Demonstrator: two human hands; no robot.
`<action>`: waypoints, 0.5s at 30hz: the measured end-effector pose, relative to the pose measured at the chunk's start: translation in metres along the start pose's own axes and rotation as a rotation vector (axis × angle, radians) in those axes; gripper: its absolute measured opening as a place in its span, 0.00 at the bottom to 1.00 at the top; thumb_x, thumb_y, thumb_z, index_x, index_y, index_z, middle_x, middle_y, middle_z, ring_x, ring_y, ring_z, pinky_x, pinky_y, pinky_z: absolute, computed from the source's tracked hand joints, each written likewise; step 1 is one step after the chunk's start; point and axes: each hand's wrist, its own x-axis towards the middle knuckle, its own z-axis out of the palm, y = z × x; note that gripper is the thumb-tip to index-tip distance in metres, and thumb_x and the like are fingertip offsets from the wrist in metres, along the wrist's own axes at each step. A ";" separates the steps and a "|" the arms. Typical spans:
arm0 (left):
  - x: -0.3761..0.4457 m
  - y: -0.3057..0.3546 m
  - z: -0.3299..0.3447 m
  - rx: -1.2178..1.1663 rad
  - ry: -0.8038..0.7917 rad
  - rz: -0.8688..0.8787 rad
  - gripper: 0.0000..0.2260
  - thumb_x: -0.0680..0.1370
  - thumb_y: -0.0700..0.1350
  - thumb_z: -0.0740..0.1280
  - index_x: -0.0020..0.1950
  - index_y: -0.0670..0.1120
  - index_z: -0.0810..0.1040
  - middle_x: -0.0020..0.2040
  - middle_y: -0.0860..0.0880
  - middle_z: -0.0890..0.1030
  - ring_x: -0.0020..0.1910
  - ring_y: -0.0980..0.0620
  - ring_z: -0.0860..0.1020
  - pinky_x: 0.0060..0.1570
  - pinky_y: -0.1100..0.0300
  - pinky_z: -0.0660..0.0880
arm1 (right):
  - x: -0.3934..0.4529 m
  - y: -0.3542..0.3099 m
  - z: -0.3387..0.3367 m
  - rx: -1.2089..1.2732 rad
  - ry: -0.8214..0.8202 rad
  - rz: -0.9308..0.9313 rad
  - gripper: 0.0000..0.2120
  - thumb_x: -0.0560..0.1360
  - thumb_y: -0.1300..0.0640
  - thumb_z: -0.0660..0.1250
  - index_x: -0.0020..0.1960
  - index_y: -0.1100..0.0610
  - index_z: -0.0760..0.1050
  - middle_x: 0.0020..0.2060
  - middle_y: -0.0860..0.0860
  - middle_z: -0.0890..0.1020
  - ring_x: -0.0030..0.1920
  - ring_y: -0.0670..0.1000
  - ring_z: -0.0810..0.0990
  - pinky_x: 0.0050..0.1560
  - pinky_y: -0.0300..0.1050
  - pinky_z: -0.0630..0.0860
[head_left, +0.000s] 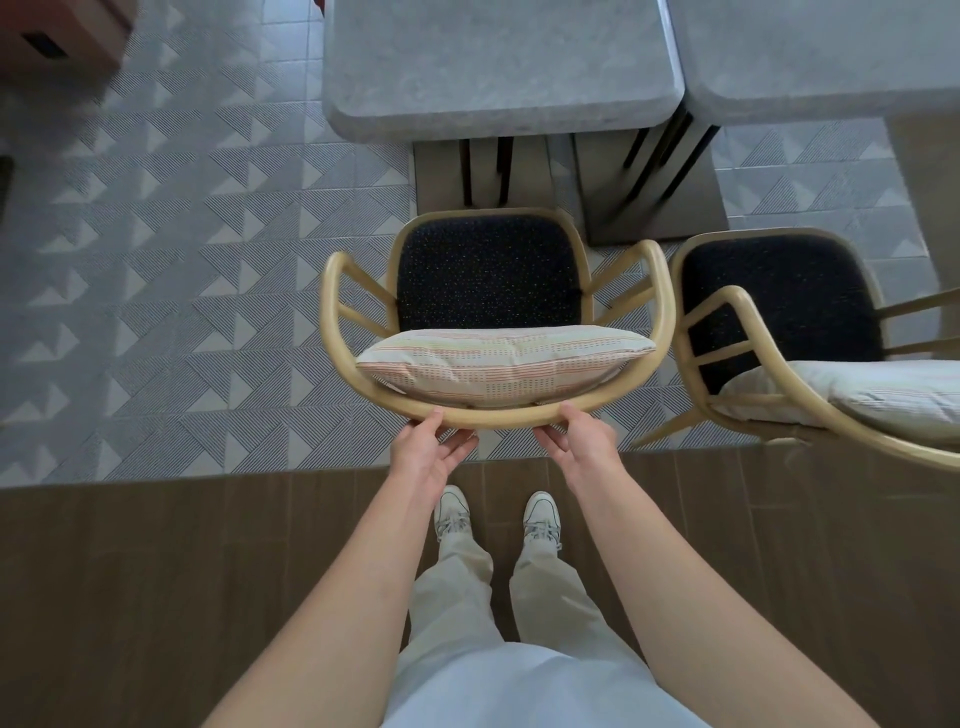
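fingers (460, 446) seemingly curl under the curved tan chair (488, 270).

L grip (428, 449) + R grip (579, 441) hold chair (493, 420) back rail | cushion (498, 364) on seat | table (493, 67) ahead

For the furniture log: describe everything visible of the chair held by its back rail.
The chair has a curved pale-wood frame, its back rail sweeping into armrests on slanted spindles, and a dark speckled seat. A striped pale cushion leans against its back. It stands upright over patterned tile, facing a grey table. The left-hand grip and right-hand grip hold the back rail, thumbs on top.
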 end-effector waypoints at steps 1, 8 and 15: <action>-0.001 -0.003 -0.002 0.002 0.004 -0.001 0.14 0.84 0.39 0.62 0.69 0.38 0.72 0.62 0.38 0.79 0.50 0.39 0.83 0.42 0.46 0.81 | -0.001 0.003 -0.003 -0.002 -0.001 0.001 0.15 0.81 0.64 0.65 0.66 0.62 0.72 0.57 0.59 0.81 0.49 0.55 0.84 0.48 0.50 0.84; -0.014 -0.021 -0.022 -0.002 0.017 -0.039 0.15 0.84 0.38 0.62 0.71 0.40 0.70 0.64 0.38 0.79 0.50 0.40 0.83 0.41 0.46 0.82 | -0.011 0.024 -0.024 -0.011 0.015 0.029 0.10 0.81 0.64 0.65 0.62 0.62 0.73 0.57 0.58 0.81 0.50 0.56 0.84 0.50 0.51 0.83; -0.025 -0.038 -0.037 -0.020 0.036 -0.070 0.16 0.84 0.38 0.63 0.71 0.39 0.71 0.62 0.38 0.80 0.49 0.40 0.84 0.38 0.47 0.83 | -0.018 0.039 -0.040 -0.004 0.018 0.040 0.10 0.81 0.65 0.64 0.62 0.61 0.72 0.55 0.59 0.82 0.52 0.56 0.83 0.56 0.55 0.81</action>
